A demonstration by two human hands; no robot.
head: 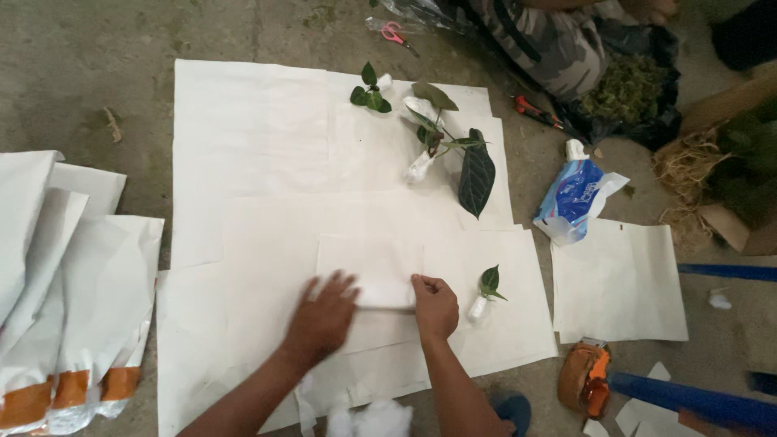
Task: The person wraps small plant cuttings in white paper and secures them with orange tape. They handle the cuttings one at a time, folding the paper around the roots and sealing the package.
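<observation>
**Two bare hands pressing a small white paper sheet flat on the floor**

Seen from above, on a wide spread of white paper (243, 146) laid over a concrete floor (81, 65). At the near middle of that spread, a small paper sheet (368, 260), its near edge doubled over into a thicker strip.

Left hand (324, 316) resting on the left end of that strip: palm down, fingers splayed wide and flat, gripping nothing, blurred with motion. Right hand (435, 307) at the strip's right end: fingers curled down onto the edge; impossible to tell whether pinching it or only pressing.

Judged as a fold being creased, partly made. Judged to call for both ends held level under steady, even pressure so the layers stay aligned.

Just right of the small sheet, close to the right hand, a tiny seedling (486, 290) with a white-wrapped root. Beyond the sheet, a larger plant with one long dark leaf (476, 174), also root-wrapped, and farther off a small green cutting (371, 91).

Well right of the sheet, a blue tissue pack (576, 198), a separate paper square (619, 283) and an orange tape dispenser (584, 379). Far left of it, a stack of white bags with orange bands (65, 275). Far beyond it, pink scissors (393, 32) and another person in camouflage clothing (550, 40).
</observation>
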